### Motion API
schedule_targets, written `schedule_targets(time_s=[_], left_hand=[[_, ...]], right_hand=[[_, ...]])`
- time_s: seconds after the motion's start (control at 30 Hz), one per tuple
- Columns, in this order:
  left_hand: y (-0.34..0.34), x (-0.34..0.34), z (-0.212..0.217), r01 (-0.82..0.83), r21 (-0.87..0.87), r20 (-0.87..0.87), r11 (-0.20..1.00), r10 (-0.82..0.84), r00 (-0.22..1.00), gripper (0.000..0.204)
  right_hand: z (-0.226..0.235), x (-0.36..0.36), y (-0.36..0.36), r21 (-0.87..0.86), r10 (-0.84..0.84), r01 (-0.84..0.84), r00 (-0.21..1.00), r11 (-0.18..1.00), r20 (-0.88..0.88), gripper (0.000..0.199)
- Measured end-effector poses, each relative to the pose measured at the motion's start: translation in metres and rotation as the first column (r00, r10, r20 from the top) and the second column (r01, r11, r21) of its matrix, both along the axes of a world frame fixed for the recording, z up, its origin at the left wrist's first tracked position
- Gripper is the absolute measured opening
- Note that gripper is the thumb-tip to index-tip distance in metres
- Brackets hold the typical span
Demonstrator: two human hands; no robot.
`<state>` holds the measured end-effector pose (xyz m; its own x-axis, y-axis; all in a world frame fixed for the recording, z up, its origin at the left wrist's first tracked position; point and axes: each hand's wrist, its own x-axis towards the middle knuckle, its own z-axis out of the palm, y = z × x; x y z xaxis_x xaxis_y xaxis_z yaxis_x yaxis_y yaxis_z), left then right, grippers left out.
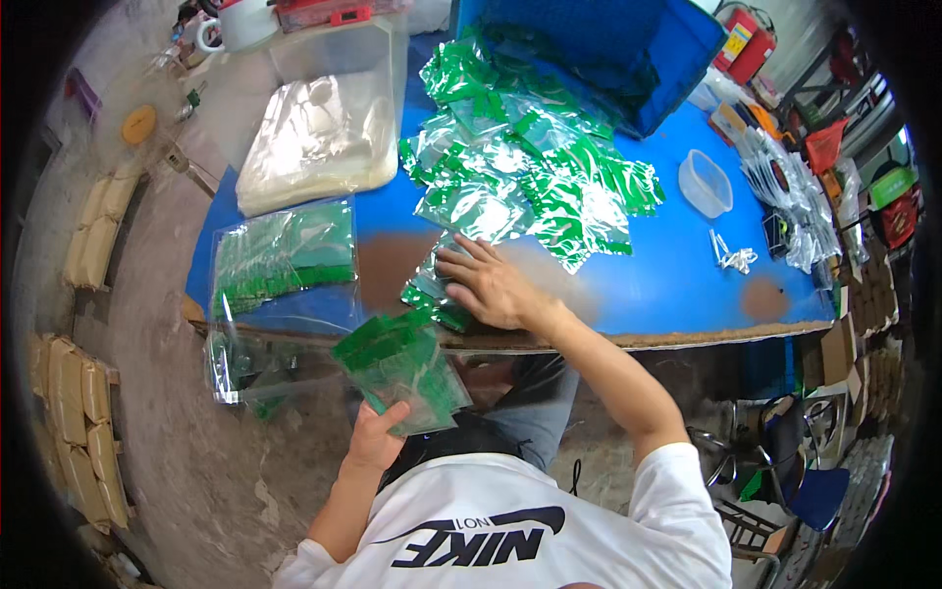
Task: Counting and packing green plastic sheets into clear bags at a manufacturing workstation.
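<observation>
My left hand (378, 435) is closed on a stack of green-and-clear plastic packets (400, 368), held in front of the table's near edge. With fingers spread, my right hand (488, 285) lies on a few loose green packets (432, 285) near that edge; whether it grips one cannot be told. Beyond it spreads a big heap of shiny green packets (520, 147). To the left, a large clear plastic bag (285, 250) holds a row of similar green packets and hangs partly over the edge.
A clear tub (383, 162) of flat clear bags stands at the back left. Behind the heap lies a tipped blue bin (677, 59). On the right are a small clear container (706, 184), white small pieces (733, 253) and grey bagged items (785, 187). The blue tabletop (667, 294) has brown worn patches.
</observation>
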<state>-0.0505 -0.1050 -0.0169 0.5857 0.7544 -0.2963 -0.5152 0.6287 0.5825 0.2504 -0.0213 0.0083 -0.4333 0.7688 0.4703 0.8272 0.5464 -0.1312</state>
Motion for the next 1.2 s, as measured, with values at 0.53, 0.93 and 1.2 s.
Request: schedule_targets(time_s=[0.53,0.93,1.2], left_hand=[[0.011,0.023,-0.003,-0.165,-0.176,-0.057,0.971,0.157,0.986,0.04],[0.016,0.033,0.005,-0.144,0.006,-0.061,0.99,0.144,0.988,0.035],[0.007,0.039,-0.006,-0.156,0.051,-0.109,0.986,0.161,0.981,0.039]], right_hand=[[0.013,0.018,0.001,-0.152,-0.292,0.306,0.95,0.94,0.112,0.055],[0.001,-0.026,-0.024,-0.2,-0.134,0.047,0.883,0.979,-0.45,0.015],[0.01,0.032,-0.003,-0.074,-0.075,0.072,0.996,0.995,-0.041,0.029]])
